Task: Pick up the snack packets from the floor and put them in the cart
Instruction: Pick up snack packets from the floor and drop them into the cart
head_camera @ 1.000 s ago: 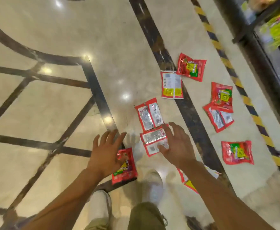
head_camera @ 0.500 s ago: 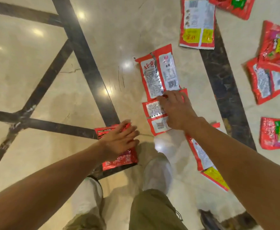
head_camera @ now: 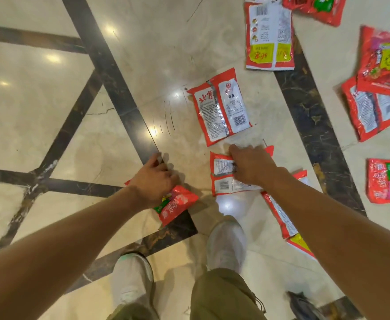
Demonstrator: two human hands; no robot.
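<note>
- A second ago both hands hover spread above the floor (head_camera: 50, 116). Half a second ago they lie flat on two snack packets. Now each has closed on its packet.
- The left hand (head_camera: 153, 181) curls its fingers over the far edge of a red packet (head_camera: 179, 203). This packet lies printed side up where two dark bands (head_camera: 110, 72) in the floor meet, just ahead of the left shoe (head_camera: 131, 276).
- The right hand (head_camera: 251, 167) curls its fingers onto a white-backed packet (head_camera: 224, 174), which lies label and barcode up, ahead of the right shoe (head_camera: 227, 243).
- Both grips look made, so lifting is likely the next step. The cart is not in view.
- The packets are flat, glossy red foil pouches. Some show green and yellow print; others show a white label.
- A barcode packet (head_camera: 221, 107) lies just beyond the right hand. A half-hidden packet (head_camera: 281, 218) lies partly under the right forearm. Five more lie to the right and beyond, all on the floor.
</note>
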